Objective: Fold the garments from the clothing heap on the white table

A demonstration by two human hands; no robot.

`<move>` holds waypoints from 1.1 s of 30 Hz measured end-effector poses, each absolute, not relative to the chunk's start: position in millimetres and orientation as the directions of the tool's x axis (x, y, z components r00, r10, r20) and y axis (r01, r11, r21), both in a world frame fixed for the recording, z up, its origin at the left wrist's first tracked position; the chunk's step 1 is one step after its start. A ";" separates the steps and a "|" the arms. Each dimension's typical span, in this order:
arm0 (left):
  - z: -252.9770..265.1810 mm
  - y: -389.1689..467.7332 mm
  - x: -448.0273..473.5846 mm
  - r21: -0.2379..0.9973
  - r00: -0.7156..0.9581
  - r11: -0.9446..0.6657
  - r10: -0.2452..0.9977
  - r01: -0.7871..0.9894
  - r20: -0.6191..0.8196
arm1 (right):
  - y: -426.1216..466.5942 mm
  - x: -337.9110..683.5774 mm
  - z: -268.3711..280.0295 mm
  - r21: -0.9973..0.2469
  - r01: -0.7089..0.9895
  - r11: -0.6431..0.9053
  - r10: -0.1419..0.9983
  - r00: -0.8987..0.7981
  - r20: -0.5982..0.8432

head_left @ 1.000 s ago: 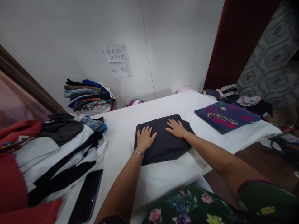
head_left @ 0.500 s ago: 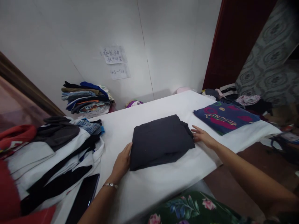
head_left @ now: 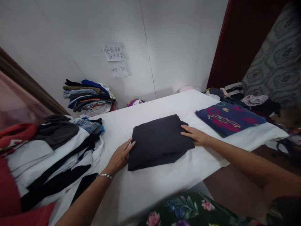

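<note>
A dark grey folded garment (head_left: 160,141) lies flat on the white-covered table (head_left: 145,191), a small flap sticking out at its upper right corner. At its left edge is my left hand (head_left: 119,157), fingers stretched out, with the fingertips touching the cloth. My right hand (head_left: 197,136) rests on the right side of the garment, its fingers extended and apart over the fabric. Neither hand is closed around anything. To the right lies a folded navy garment (head_left: 229,119) with magenta and yellow patterns.
A heap of mixed clothes (head_left: 58,157) covers the left side, with a dark phone (head_left: 82,188) partly behind my left forearm. Stacked folded clothes (head_left: 89,95) stand against the wall below paper signs (head_left: 115,51). More clothes (head_left: 237,94) lie beyond the far right edge.
My right hand has moved left from beside the garment onto its right side. My left fingertips now reach slightly over the left edge. The view has shifted slightly.
</note>
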State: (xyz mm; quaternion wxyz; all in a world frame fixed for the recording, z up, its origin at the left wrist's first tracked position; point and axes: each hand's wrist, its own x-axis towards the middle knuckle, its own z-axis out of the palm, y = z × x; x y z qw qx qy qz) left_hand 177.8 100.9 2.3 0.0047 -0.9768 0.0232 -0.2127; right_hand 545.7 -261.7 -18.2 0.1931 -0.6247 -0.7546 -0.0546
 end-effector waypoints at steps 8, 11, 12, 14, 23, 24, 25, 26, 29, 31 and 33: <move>12.7 95.0 181.1 0.253 0.938 -0.967 0.115 0.030 0.327 | -255.2 529.7 -2.3 -0.449 0.893 0.041 0.906 0.156 0.393; 24.7 90.8 190.4 0.482 0.890 -0.867 0.311 0.123 0.332 | -243.3 527.3 18.3 -0.622 0.781 -0.045 0.878 0.328 0.348; 31.2 90.4 196.2 0.564 0.864 -0.815 0.373 0.131 0.339 | -237.0 528.2 26.7 -0.683 0.728 -0.062 0.859 0.388 0.335; 48.2 91.4 211.0 0.704 0.797 -0.700 0.491 0.121 0.352 | -222.5 531.3 47.1 -0.782 0.620 -0.063 0.803 0.497 0.330; 115.4 81.4 260.3 0.993 0.610 -0.025 0.787 -0.112 0.088 | -187.6 551.5 136.5 -0.969 0.242 -0.036 0.610 0.774 0.171; 110.1 77.1 260.9 0.995 0.633 0.078 0.774 -0.056 -0.025 | -187.9 553.8 131.5 -0.975 0.205 -0.083 0.617 0.779 0.111; 101.2 72.7 261.0 0.988 0.647 0.154 0.752 0.014 -0.127 | -188.5 555.7 121.8 -0.975 0.170 -0.143 0.628 0.777 0.043; 89.4 68.5 260.8 0.976 0.653 0.197 0.728 0.093 -0.209 | -189.3 557.1 108.3 -0.966 0.141 -0.215 0.641 0.767 -0.031; 47.2 60.6 260.3 0.931 0.651 0.065 0.697 0.358 -0.299 | -192.4 559.5 56.9 -0.872 0.188 -0.453 0.657 0.731 -0.183; 25.0 62.5 260.7 0.867 0.648 -0.115 0.712 0.485 -0.269 | -194.4 562.9 28.3 -0.765 0.332 -0.552 0.648 0.748 -0.143; 13.7 71.0 261.9 0.802 0.645 -0.250 0.736 0.542 -0.206 | -195.6 569.8 13.2 -0.688 0.422 -0.590 0.643 0.761 -0.084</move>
